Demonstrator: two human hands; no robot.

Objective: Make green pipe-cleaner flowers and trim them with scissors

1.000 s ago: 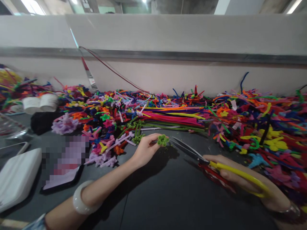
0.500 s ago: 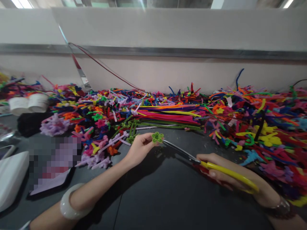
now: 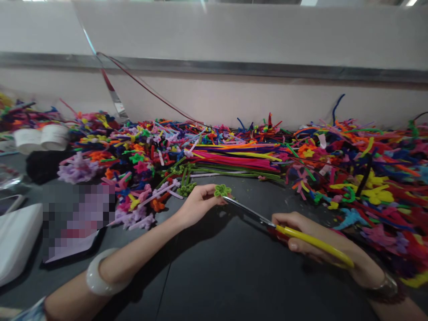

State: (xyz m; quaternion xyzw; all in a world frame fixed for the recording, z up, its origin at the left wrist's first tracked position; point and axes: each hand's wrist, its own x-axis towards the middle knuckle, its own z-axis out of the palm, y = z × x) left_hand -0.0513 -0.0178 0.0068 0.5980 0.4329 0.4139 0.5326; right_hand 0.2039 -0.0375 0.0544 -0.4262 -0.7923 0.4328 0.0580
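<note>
Plainly, the one head view looks down along a dark bench with both forearms stretched forward over it. The left hand is pinched on a small green flower twisted from fuzzy wire, held between thumb and fingertips just above the bench top, near the front edge of the big coloured heap. The right hand is clenched around the yellow handles of a pair of scissors. The long blades point up and to the left, their tips reaching the flower's underside (whether the blades touch it or only come just beside it, I cannot tell). The blades look nearly together. A pale bangle sits on the left wrist and a watch on the right. Behind the hands a wide pile of pipe cleaners runs along the far side of the bench against a light wall, with a bundle of straight stems in pink, yellow and green lying flat in the middle and many finished flower shapes mixed in on both sides. At the far left stand two white cups; a lilac pompom flower lies just beside a black lump. A white case rests at the left edge.
</note>
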